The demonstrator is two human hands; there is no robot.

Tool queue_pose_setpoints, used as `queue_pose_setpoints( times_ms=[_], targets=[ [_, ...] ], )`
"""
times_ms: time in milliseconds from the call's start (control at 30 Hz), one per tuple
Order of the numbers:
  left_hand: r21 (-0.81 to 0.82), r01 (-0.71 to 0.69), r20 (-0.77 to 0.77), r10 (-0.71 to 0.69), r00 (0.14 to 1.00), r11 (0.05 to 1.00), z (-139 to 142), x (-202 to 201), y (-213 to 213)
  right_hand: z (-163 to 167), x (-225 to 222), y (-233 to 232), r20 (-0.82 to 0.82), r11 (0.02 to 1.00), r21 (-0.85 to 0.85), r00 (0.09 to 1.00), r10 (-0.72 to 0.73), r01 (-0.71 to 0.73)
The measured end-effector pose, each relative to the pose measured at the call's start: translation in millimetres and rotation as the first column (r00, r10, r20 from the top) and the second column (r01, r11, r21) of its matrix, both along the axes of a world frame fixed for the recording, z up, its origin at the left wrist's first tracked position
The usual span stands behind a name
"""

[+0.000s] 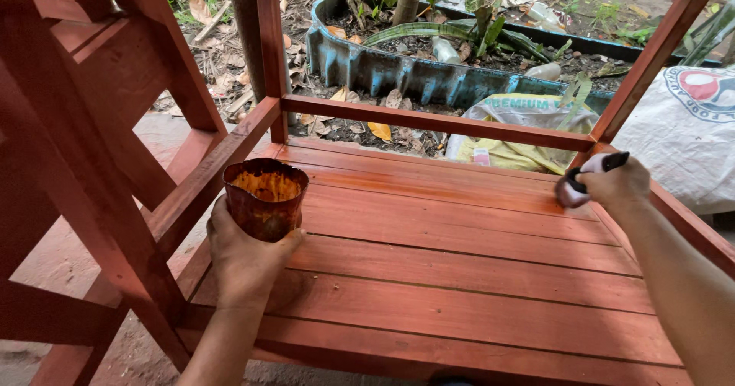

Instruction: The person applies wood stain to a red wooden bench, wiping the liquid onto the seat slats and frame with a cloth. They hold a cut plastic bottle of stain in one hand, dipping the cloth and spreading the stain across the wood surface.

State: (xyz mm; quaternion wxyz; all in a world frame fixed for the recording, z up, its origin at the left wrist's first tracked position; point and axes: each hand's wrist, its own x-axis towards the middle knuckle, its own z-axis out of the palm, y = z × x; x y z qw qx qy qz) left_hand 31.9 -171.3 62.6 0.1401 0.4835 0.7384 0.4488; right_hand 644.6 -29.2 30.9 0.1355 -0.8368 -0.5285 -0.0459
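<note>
My left hand (243, 257) grips a stained cut-open cup (265, 198) smeared with orange-brown finish, resting it on the left side of a red-brown slatted wooden shelf (459, 279). My right hand (619, 185) is closed around a brush with a dark handle and a pale head (579, 184), its head against the shelf's back right corner near an upright post (651, 61). The slats look glossy and freshly coated.
Red-brown frame rails and diagonal braces (115, 126) surround the shelf. Behind it lie a blue tyre-like planter with plants (413, 72), dry leaves, a yellow plastic sack (521, 126) and a white woven sack (681, 133) on the right.
</note>
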Motion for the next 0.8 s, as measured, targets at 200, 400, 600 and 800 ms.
queue_pose_setpoints(
  times_ms=[200,400,600,800],
  targets=[
    [0.064,0.032,0.050,-0.035,0.998,0.997,-2.7,0.0,1.3,-10.4,16.9,-17.5,0.034,0.998,-0.057,0.999,-0.027,0.029],
    [0.118,0.005,-0.048,0.001,0.999,0.993,-11.2,-2.3,4.5,-15.8,8.8,-19.5,0.113,0.983,-0.171,0.992,-0.055,0.074],
    [0.277,0.044,-0.008,-0.044,0.999,0.960,-13.1,-0.2,3.4,-47.7,-77.1,-9.0,-0.189,0.959,0.217,0.956,0.222,-0.180],
    [0.316,0.026,-0.065,-0.006,0.998,0.948,-3.6,-0.8,-3.8,-46.8,-244.8,18.9,-0.479,0.867,0.411,0.742,0.470,-0.284]
  ],
)
